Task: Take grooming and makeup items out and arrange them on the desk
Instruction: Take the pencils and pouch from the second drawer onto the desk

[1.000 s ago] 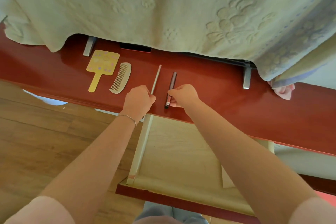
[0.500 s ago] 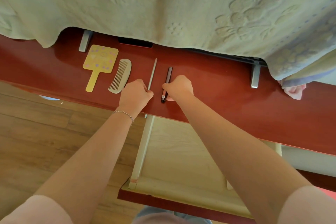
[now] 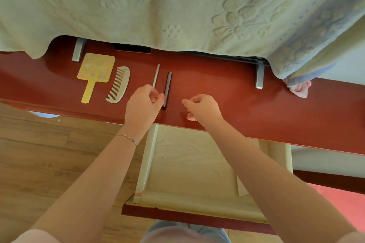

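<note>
Four grooming items lie in a row on the glossy red desk (image 3: 227, 89), all w/ long axes running roughly front-to-back. Far left: flat yellow hand mirror (image 3: 96, 69), square head w/ small pastel prints, straight handle pointing toward the person. Just beside it, a pale comb (image 3: 119, 84), curved spine on the right side, fine teeth facing left toward the mirror; the two sit close but apart. Next, a thin silvery stick (image 3: 156, 75), smooth & slim, tilted slightly so its far end leans right; its near end is hidden in the left hand. Just right of that, a dark slim pencil-like tube (image 3: 167, 89), matte, near end at the desk's front half, nearly parallel to the stick.

Left hand (image 3: 143, 105) is curled, thumb & forefinger pinching the silvery stick's near end; thin bracelet (image 3: 127, 138) at the wrist. Right hand (image 3: 202, 107) hovers near the pencil but apart from it, fingers loosely curled, holding nothing visible; whether it touches the desk can't be told.

Below the desk edge, a drawer (image 3: 147, 163) is pulled out: pale wood-grain bottom, cream sides, red front; no contents visible in the part shown. Behind the items hangs a pale green quilted cloth (image 3: 158, 6) w/ embossed flower patterns, covering sth on two grey metal feet. Floor at left is wood plank.
</note>
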{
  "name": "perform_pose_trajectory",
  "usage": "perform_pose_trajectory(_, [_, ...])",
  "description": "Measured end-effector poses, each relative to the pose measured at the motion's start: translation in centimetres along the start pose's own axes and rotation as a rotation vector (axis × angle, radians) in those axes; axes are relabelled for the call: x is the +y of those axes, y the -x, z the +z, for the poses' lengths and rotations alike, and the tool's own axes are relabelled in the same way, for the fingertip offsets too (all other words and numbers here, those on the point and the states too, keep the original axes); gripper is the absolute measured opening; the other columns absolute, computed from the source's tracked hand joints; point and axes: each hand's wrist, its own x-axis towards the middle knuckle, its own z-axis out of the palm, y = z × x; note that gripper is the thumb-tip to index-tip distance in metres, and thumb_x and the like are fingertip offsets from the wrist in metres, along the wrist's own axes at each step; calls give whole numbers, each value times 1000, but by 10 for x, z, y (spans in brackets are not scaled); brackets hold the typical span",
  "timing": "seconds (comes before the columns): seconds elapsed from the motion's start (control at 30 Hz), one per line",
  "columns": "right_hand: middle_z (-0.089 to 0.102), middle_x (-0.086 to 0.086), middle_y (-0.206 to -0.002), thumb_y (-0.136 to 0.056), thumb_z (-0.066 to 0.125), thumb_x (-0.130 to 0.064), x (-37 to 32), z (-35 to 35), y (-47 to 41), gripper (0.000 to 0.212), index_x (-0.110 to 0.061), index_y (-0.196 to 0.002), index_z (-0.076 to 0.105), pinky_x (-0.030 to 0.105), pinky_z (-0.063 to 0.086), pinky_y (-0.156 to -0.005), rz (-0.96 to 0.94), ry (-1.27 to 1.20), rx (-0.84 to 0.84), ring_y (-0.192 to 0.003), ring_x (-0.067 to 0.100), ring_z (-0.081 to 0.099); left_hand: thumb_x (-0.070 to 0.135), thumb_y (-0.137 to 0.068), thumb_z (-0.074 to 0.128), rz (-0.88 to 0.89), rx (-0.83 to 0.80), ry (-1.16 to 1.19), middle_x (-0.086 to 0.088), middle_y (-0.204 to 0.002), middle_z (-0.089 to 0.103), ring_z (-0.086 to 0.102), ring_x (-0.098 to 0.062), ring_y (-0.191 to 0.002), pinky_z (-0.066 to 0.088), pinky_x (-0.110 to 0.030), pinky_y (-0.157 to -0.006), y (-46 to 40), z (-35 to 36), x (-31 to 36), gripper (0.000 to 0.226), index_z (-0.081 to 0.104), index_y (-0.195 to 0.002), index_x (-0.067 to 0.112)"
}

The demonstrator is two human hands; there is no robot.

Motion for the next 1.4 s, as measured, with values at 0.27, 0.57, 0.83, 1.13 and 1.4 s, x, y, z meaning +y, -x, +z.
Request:
perform_pose_trajectory(0.27, [67, 3, -79, -89, 59, -21, 118, -81, 64, 12, -10, -88, 65, 25, 55, -66, 193, -215, -60, -70, 14, 62, 39, -87, 56, 210, -490, 128, 4, -73, 60, 53, -11, -68, 35, -22, -56, 84, 62, 59, 27, 60, -78, 14])
perform_pose_trajectory(0.57, [61, 4, -97, -93, 48, -29, 220, -91, 74, 34, -15, -123, 55, 31, 43, -72, 342, -25, 204, -81, 16, 52, 28, -91, 48, -209, -952, 186, -4, -64, 60, 52, -16, -55, 49, -29, -67, 133, 155, 66, 31, 62, -71, 9])
perform_pose_trajectory(0.83, [51, 17, -126, -96, 36, -26, 234, -79, 50, 40, -3, -126, 48, 42, 43, -95, 416, 156, 228, -114, 35, 49, 15, -91, 55, -637, -837, 444, -3, -73, 60, 58, -12, -65, 54, -25, -73, 153, 199, 69, 11, 61, -83, 10])
perform_pose_trajectory(1.13, [53, 4, -70, -93, 46, -19, 249, -82, 37, 22, -5, -81, 57, 28, 39, -64, 536, -4, 225, -73, 25, 53, 5, -88, 56, -719, -737, 568, -5, -78, 61, 58, -10, -67, 53, -14, -58, 160, 211, 70, 5, 62, -90, 6])
perform_pose_trajectory(1.4, [59, 12, -72, -84, 50, -2, 238, -88, 45, 11, -3, -76, 57, 26, 49, -52, 544, -211, 150, -61, 23, 56, 7, -83, 64, -625, -823, 485, -13, -93, 70, 65, -17, -77, 57, -24, -74, 140, 178, 55, 4, 67, -84, 6])
